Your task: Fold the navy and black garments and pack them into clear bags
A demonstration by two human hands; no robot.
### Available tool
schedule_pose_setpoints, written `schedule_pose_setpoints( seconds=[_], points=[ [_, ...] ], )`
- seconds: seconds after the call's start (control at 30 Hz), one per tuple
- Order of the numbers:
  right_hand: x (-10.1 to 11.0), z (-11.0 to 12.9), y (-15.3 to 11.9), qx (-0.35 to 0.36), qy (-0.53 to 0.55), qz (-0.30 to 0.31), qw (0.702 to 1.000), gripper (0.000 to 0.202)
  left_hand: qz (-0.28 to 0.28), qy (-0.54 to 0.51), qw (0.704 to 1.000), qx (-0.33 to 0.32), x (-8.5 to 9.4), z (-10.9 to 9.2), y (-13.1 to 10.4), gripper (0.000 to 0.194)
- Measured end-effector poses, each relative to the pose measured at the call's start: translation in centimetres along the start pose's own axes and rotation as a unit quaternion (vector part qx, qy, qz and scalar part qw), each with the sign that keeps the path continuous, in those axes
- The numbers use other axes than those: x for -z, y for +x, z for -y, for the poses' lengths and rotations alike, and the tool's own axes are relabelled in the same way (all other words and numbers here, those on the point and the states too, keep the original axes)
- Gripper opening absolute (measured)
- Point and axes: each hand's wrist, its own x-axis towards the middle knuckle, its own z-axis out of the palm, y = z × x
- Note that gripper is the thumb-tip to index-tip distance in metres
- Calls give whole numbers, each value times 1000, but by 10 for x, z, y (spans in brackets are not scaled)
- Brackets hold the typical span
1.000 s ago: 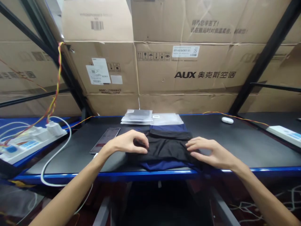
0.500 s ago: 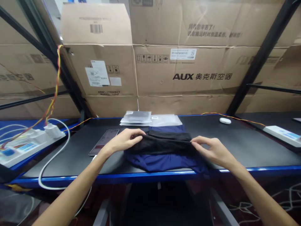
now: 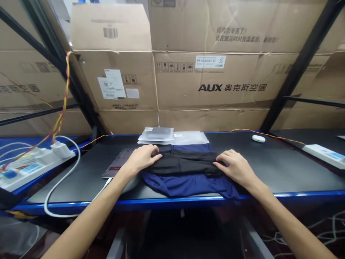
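Observation:
A black garment [image 3: 185, 163], folded into a narrow band, lies across a navy blue garment [image 3: 188, 183] on the black table [image 3: 269, 169]. My left hand [image 3: 142, 158] grips the black garment's left end. My right hand [image 3: 234, 166] grips its right end, fingers curled over the fabric. The blue garment spreads out below the black one and reaches the table's front edge.
Clear plastic bags [image 3: 172, 136] lie just behind the garments. A phone [image 3: 118, 163] sits left of my left hand. A white power strip [image 3: 35, 160] with cables is far left, another strip [image 3: 325, 155] far right, a small white case [image 3: 258, 138] back right. Cardboard boxes [image 3: 210, 82] wall the back.
Both hands folded the near edge of the black garment away from me and pressed it down. The black piece is narrower, and more of the blue garment shows in front.

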Motion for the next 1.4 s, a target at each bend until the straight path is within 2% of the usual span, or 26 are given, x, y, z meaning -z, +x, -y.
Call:
schedule_pose_setpoints(
  seconds=[0.07,0.13,0.23,0.33,0.4,0.5,0.63,0.73,0.83,0.93,1.13,1.27,1.4],
  points=[
    [5,7,3,28,18,-44,998,22,-6,7,999,33,7,1,-7,44],
    [9,19,8,54,64,-50,995,19,14,26,996,81,13,0,-14,58],
    [8,42,22,98,130,23,986,21,70,66,986,137,20,-2,-24,72],
    [0,64,38,112,147,125,975,38,86,78,982,150,23,-6,-29,75],
    [-6,74,47,121,152,187,963,51,74,78,983,150,24,-8,-31,75],
    [-13,82,54,129,158,248,947,59,73,84,981,156,26,-12,-33,72],
    [-17,87,53,127,172,288,934,60,81,66,985,139,30,-14,-34,57],
    [-18,89,49,122,173,297,931,59,51,8,992,113,30,-15,-32,36],
    [-17,88,47,116,185,303,928,61,-5,-47,993,107,28,-16,-28,21],
    [-11,76,46,107,202,299,926,63,-65,-90,988,104,25,-16,-22,12],
    [-4,28,36,63,147,249,955,59,-169,-192,962,98,24,-22,-6,23],
    [-8,20,28,55,145,272,950,58,-197,-263,942,68,23,-47,8,24],
    [-12,23,26,49,162,264,950,56,-185,-268,945,-25,12,-88,18,16]
  ],
)
